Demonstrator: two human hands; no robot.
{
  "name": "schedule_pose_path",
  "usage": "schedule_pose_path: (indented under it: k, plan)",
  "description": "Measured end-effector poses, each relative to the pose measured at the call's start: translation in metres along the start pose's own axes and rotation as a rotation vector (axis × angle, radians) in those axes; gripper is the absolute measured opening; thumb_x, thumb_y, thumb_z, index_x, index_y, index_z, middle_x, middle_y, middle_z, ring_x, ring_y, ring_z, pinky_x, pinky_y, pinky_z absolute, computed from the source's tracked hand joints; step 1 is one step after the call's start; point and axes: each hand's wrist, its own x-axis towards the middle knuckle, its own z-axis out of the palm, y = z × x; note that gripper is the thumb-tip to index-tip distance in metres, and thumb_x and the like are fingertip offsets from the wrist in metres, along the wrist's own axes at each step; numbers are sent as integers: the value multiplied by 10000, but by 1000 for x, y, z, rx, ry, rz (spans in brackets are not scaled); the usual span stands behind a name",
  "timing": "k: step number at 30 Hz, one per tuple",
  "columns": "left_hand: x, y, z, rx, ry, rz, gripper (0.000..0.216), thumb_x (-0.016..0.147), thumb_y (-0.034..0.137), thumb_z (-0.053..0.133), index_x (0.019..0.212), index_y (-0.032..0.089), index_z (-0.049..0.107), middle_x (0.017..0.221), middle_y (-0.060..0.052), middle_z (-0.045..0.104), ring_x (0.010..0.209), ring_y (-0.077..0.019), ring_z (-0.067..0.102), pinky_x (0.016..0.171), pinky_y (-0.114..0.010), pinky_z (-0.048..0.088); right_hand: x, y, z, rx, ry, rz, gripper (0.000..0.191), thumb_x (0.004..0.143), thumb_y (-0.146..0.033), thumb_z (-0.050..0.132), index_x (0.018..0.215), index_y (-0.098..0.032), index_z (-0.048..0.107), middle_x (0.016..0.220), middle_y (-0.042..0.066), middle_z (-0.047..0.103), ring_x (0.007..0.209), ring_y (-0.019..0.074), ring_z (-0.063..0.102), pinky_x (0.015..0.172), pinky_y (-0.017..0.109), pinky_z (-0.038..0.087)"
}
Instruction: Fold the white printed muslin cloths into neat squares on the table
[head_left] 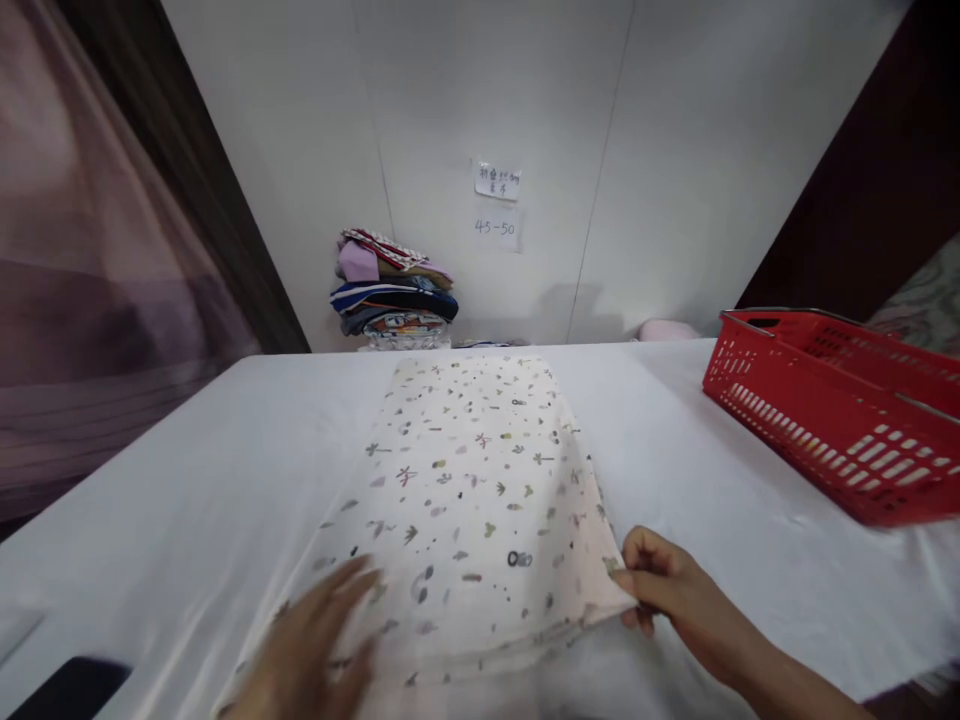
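A pale cloth (457, 500) printed with small plants and motifs lies folded in layers, lengthwise on the white table. My right hand (664, 585) pinches its near right corner between thumb and fingers, and the edge there is slightly lifted. Over the near left part of the cloth is my left hand (315, 640), blurred by motion, its fingers apart and holding nothing. Whether it touches the cloth is unclear.
A red plastic basket (825, 410) stands at the right of the white-covered table (652, 420). Folded clothes (394, 285) are stacked beyond the far edge. A dark flat object (82, 690) lies at the near left. Paper notes (496, 205) hang on the wall; a curtain (97, 250) hangs at left.
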Motion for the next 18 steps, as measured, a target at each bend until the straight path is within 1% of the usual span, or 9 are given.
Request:
schedule_pose_path:
  k: [2, 3, 5, 7, 10, 12, 14, 16, 18]
  plan:
    - [26, 60, 10, -127, -20, 206, 612, 719, 407, 606, 1283, 278, 404, 1250, -71, 530, 1094, -249, 535, 863, -362, 505, 4, -9, 13, 14, 0, -55, 316, 718, -343, 648, 670, -190, 376, 542, -68, 433, 462, 86, 508, 406, 183, 311]
    - [37, 88, 17, -174, -56, 226, 665, 698, 401, 637, 1296, 252, 388, 1257, -91, 518, 1101, -253, 526, 867, -359, 504, 7, -13, 19, 17, -3, -81, 316, 717, -346, 651, 671, -191, 380, 515, -79, 412, 423, 70, 468, 390, 178, 281]
    - [56, 134, 33, -263, -57, 230, 672, 674, 353, 665, 1270, 201, 396, 1221, -119, 528, 1090, -267, 520, 884, -398, 490, 12, -18, 30, 20, -12, -133, 312, 712, -351, 659, 677, -192, 393, 474, -96, 383, 366, 45, 381, 369, 174, 235]
    - [70, 161, 46, -315, -16, 206, 561, 709, 247, 609, 1227, 168, 410, 1174, -130, 539, 1069, -267, 522, 879, -427, 479, 17, -21, 39, 29, -11, -191, 313, 703, -356, 672, 680, -190, 407, 474, -100, 384, 353, 34, 335, 360, 173, 220]
    - [84, 170, 50, -377, -19, 141, 303, 739, 98, 466, 1033, 166, 496, 970, -87, 585, 900, -212, 567, 751, -354, 497, 20, -22, 47, 60, 4, -271, 314, 699, -363, 684, 678, -186, 426, 498, -97, 397, 371, 33, 336, 359, 170, 242]
    - [91, 165, 42, -418, -67, 90, 202, 757, 82, 422, 896, 185, 526, 834, -42, 580, 775, -170, 567, 651, -282, 474, 22, -22, 50, 105, -20, -296, 308, 710, -378, 681, 697, -186, 440, 492, -99, 395, 375, 37, 348, 362, 169, 256]
    - [98, 158, 29, -460, -105, 35, 160, 794, 118, 415, 839, 200, 545, 781, -13, 577, 716, -142, 560, 612, -241, 446, 26, -21, 50, 172, -76, -301, 294, 745, -417, 645, 745, -189, 460, 496, -90, 436, 384, 51, 395, 371, 174, 272]
    - [106, 152, 14, -490, -106, -17, 155, 815, 159, 419, 829, 208, 565, 773, 4, 583, 699, -126, 556, 611, -221, 431, 35, -21, 47, 284, -107, -260, 301, 788, -468, 583, 802, -187, 475, 581, -52, 542, 426, 69, 470, 387, 179, 296]
    - [114, 146, 0, -508, -85, -56, 159, 818, 181, 424, 829, 209, 580, 770, 12, 587, 699, -120, 548, 618, -213, 421, 51, -21, 43, 436, -118, -126, 317, 816, -488, 535, 841, -175, 486, 721, 4, 618, 498, 85, 538, 411, 184, 335]
